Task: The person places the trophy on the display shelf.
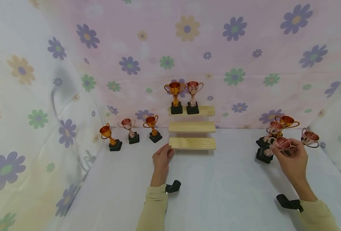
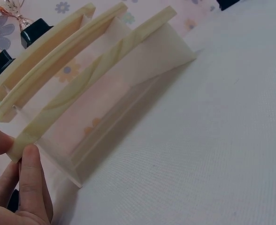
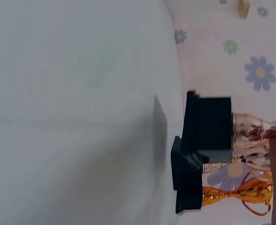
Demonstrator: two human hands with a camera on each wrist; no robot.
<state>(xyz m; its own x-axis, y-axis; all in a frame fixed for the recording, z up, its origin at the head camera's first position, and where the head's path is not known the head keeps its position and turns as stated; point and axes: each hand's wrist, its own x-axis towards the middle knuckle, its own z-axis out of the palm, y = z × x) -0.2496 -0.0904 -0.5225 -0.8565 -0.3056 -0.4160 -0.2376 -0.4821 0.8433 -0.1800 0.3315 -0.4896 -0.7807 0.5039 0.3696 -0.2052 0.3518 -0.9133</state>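
brace with the left hand (image 1: 161, 159), pinched on the wooden bottom board (image 1: 192, 143) at its left end, then, ideally, guide the rose-gold trophy (image 1: 282, 143), gripped in the right hand (image 1: 296, 160) before clustered trophies (image 1: 287, 121), upright and clear of them.

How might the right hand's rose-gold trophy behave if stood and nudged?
The rose-gold trophy likely won't roll, given its square base, but its wide cup on a slim stem might tip. Its shiny surface may slip.
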